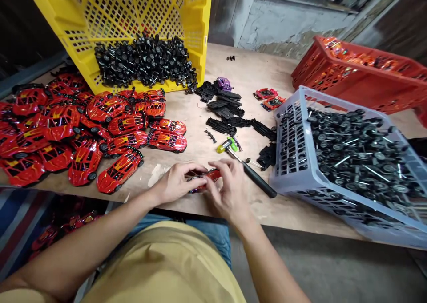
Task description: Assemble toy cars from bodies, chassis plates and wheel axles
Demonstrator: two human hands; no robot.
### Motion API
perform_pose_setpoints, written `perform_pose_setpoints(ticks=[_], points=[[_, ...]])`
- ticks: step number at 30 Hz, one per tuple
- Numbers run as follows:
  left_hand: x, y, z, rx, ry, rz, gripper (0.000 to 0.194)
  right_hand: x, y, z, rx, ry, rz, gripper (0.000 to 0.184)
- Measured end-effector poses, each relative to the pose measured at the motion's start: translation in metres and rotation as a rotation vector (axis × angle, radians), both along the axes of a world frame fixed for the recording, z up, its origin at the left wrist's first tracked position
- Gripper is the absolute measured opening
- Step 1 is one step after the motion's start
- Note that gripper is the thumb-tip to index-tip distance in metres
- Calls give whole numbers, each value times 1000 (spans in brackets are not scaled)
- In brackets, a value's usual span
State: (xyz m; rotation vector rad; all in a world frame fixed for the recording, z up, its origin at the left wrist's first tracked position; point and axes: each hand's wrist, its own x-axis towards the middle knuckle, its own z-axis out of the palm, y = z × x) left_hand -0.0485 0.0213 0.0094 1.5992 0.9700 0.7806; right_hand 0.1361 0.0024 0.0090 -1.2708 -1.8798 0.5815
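Observation:
At the table's front edge, my left hand [178,180] and my right hand [229,185] are both closed on one red toy car [212,175], the left on its left end and the right on its right end. Fingers cover much of the car, so its underside and wheels are hidden. Just beyond my right hand lies a hammer [255,176] with a black handle and a yellow-green head. Close to its head is a small black part [210,136]. Black car bases [227,109] lie loosely grouped farther back, with a purple toy car body [224,84] by them.
Red toy cars [110,125] are heaped on the left. A tipped yellow crate [200,36] behind them holds black wheels on axles. On the right stands a translucent crate [300,160] of wheel axles, with a red crate [360,85] behind. Two red car bodies [270,99] lie between.

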Motion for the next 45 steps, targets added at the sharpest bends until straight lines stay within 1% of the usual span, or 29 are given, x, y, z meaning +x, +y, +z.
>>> perform_pose_setpoints(ticks=[1,2,4,5,7,9,12,14,17,19,22,24,27,29,30,31,32,33,34,35,36,37,38,40,41,43,45], points=[[-2,2,0,17,33,-5,26,7,6,1,37,-63,17,30],[-2,3,-1,23,57,17,23,13,12,1,27,-88,61,30],[1,0,-5,-1,68,119,22,22,22,-2,-97,-32,170,24],[5,-4,-7,-16,59,188,21,23,24,-5,-170,26,198,21],[14,-13,-12,-24,45,310,17,22,24,-9,-289,146,174,20],[22,-21,-15,17,61,363,14,17,21,-11,-370,227,128,22],[26,-23,-17,146,97,338,13,11,16,-10,-423,282,79,23],[23,-19,-18,208,76,287,13,11,15,-10,-397,289,62,23],[17,-14,-20,217,9,185,12,16,15,-18,-334,313,81,20],[15,-13,-22,215,3,144,13,22,15,-25,-349,359,106,22],[15,-13,-26,244,23,132,13,29,14,-33,-415,397,130,26],[16,-13,-28,266,29,154,12,31,14,-35,-414,384,132,25],[14,-11,-28,238,17,158,13,28,15,-33,-324,365,127,22],[10,-7,-23,149,-31,182,24,24,17,-27,-157,346,133,16],[7,-5,-20,67,-78,217,31,24,18,-22,-40,325,133,15],[4,-2,-16,-57,-128,242,39,24,19,-17,73,284,139,15],[1,1,-12,-214,-171,242,47,25,20,-11,160,227,157,17],[-3,3,-9,-380,-201,216,52,28,20,-6,207,163,187,21],[-6,6,-7,-522,-215,178,53,33,20,-2,212,104,220,27],[-10,8,-6,-613,-207,154,52,39,20,1,187,58,235,35],[-14,10,-6,-639,-177,157,50,46,21,1,153,17,215,42],[-18,12,-7,-607,-130,195,48,53,21,-1,127,-30,155,47],[-21,14,-8,-541,-73,253,47,61,22,-5,116,-102,65,48],[-27,17,-10,-395,83,327,44,75,26,-19,126,-328,-124,41],[-28,18,-10,-351,166,330,44,80,30,-27,136,-453,-182,36],[-29,20,-8,-361,299,295,44,87,39,-39,138,-643,-220,26],[-28,22,-4,-469,372,211,47,88,48,-41,111,-739,-217,24]])
